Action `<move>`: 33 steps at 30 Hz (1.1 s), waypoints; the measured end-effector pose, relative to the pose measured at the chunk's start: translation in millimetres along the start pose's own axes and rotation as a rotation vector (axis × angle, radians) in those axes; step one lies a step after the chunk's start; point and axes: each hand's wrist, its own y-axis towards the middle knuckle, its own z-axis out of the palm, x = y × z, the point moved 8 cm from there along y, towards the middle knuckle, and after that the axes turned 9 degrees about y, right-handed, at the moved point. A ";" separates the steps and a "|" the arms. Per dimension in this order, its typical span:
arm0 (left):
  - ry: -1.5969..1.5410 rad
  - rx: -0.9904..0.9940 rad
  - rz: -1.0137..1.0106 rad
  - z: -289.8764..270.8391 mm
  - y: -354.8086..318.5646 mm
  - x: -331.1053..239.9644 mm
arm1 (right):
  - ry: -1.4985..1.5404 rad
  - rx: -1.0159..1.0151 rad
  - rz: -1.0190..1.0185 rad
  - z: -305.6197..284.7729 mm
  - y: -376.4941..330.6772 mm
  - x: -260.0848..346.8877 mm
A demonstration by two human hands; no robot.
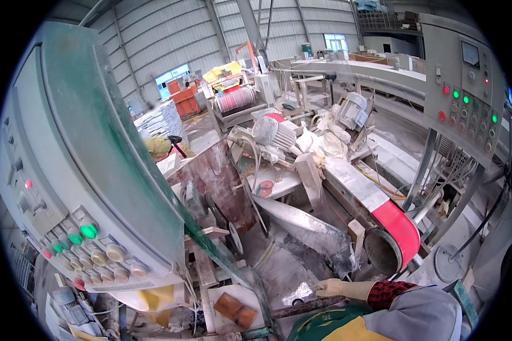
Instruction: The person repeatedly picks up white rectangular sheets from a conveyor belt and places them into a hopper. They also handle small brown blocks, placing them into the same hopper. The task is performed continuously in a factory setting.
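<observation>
My right hand [328,288], in a cream work glove with a red-and-black plaid cuff [384,292], reaches leftward across the lower middle. Its fingers look loosely stretched, and nothing shows between them. Just left of the fingertips is a shiny, silvery crumpled patch [298,294]; touching or apart, I cannot tell. Below the hand lies a dark bar [304,307], in front of my green and yellow apron [335,327]. A dusty, curved metal chute [307,227] slopes down toward the hand from beyond. My left hand is out of view.
A grey-green control cabinet [114,170] with lit buttons stands close on the left. A red-and-white belt conveyor [401,227] ends near my right arm. Another control panel [461,85] stands at right. Dusty motors [274,133] and a brown brick-like block [235,310] are also about.
</observation>
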 end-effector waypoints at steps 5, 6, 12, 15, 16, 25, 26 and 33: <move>-0.071 0.042 0.055 -9.9 -1.2 -13.8 | -0.009 0.033 -0.082 6.2 -4.0 9.7; -0.051 0.034 0.082 -7.8 -3.7 -15.8 | -0.003 0.063 -0.068 4.7 -3.0 18.4; -0.071 0.116 0.232 31.0 -35.5 -10.8 | -0.082 0.144 0.002 4.4 -2.9 44.0; -0.049 0.109 0.207 28.6 -48.2 -16.3 | 0.052 0.160 -0.066 6.4 0.0 55.1; -0.054 0.157 0.190 44.9 -63.8 -10.8 | 0.072 0.166 -0.098 11.6 2.3 51.3; -0.520 0.304 0.091 -71.4 -92.9 -93.0 | 0.153 0.339 -0.067 19.5 -2.4 36.3; -0.620 0.312 0.092 -86.5 -92.1 -106.8 | 0.405 0.346 -0.019 24.0 -0.2 34.3; -1.266 0.303 0.349 -207.1 -79.7 -265.5 | 1.688 0.846 0.087 63.7 39.4 55.5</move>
